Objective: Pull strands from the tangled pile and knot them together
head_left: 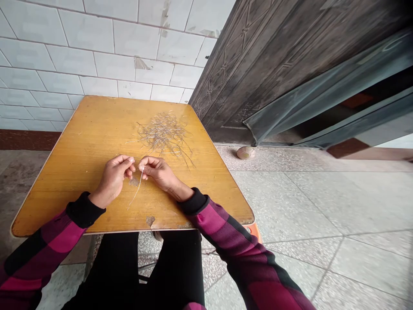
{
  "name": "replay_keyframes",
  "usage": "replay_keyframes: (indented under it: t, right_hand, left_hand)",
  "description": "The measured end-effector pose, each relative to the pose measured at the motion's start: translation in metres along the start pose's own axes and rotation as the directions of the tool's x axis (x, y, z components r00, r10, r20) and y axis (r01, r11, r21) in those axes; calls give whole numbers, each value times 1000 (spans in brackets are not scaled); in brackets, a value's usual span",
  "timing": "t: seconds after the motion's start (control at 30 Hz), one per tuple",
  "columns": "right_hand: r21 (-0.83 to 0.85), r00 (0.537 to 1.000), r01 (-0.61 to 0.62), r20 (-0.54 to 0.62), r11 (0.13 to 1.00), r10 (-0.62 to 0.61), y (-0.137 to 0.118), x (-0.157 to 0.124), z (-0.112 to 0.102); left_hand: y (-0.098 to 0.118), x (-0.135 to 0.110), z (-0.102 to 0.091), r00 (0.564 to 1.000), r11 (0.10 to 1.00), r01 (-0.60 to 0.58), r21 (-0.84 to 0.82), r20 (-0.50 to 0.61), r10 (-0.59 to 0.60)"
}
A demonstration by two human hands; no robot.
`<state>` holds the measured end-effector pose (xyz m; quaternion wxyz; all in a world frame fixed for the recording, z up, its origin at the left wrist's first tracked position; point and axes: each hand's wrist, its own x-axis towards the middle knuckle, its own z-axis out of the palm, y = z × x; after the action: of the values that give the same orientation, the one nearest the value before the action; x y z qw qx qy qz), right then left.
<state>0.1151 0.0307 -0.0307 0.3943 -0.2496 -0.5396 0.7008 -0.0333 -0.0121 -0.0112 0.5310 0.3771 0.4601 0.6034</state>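
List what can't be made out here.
- Head view: whether the left hand grips anything; its own curled fingers hide the pinch.
- Head view: the thin wire's upper part; hidden by the right hand.
- Head view: wire count in the tangled pile; strands too fine, overlapping.
- Head view: the orange object's full shape; tabletop and right sleeve cover it.
- Head view: marks on the door; too small to read.

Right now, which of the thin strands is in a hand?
The single pale strand pinched in the right hand, its loose end slanting toward the table's near edge; the others lie tangled in the pile farther back.
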Motion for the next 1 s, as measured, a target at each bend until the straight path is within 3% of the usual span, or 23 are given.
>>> replay_keyframes:
  t: [0.33,0.67,0.8,1.0]
  right_hand:
    - [51,992,-123,27,991,122,-2,2,-4]
    - [158,990,-138,1,978,140,-4,5,-5]
    - [94,992,-120,-34,988,123,-5,4,-4]
    - [-109,989,-3,-144,994,-12,-2,4,-1]
  left_hand:
    - [0,4,-5,993,990,-112,83,-31,115]
    - [-3,6,-8,971,953,-231,194,-15,239]
    - [-5,6,-8,973,954,-224,200,-10,231]
    - [-6,5,-7,969,928,-244,282,35,244]
